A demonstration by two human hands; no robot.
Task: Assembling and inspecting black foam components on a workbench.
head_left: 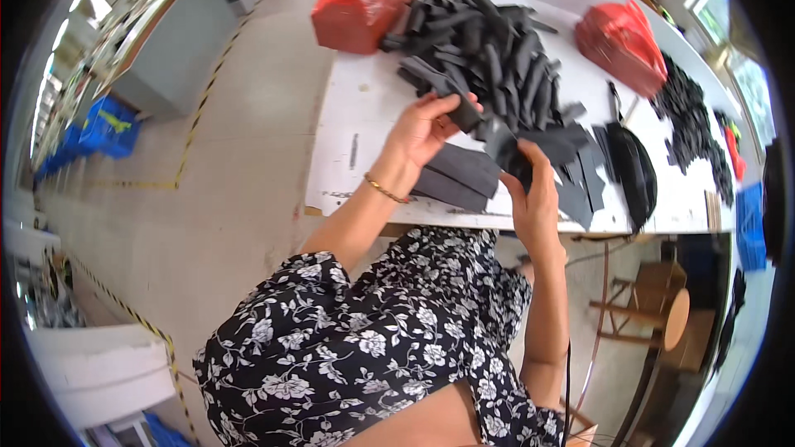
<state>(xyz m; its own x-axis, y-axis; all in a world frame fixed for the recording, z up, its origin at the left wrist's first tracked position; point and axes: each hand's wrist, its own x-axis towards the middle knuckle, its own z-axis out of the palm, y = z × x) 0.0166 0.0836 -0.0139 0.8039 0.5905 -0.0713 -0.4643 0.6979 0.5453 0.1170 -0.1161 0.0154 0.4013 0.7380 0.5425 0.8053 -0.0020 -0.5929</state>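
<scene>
My left hand (pixel 426 126) is closed on a dark grey folded strip (pixel 465 116), pinched between thumb and fingers over the table. To its right, my right hand (pixel 538 190) grips a dark grey flat piece (pixel 502 146), with the thumb on one side and the fingers on the other. The two pieces are close together; whether they touch I cannot tell. Below my hands, flat dark grey pieces (pixel 455 175) lie at the table's near edge. More flat pieces (pixel 584 178) lie right of my right hand. A large heap of rolled dark strips (pixel 489 50) is just beyond my hands.
A red plastic bag (pixel 360 0) stands at the white table's (pixel 339 132) far left, another red bag (pixel 621 43) at the far right. A black pouch-like item (pixel 631 170) lies on the right, near more dark pieces (pixel 691 112). A wooden stool (pixel 675 319) stands below the table.
</scene>
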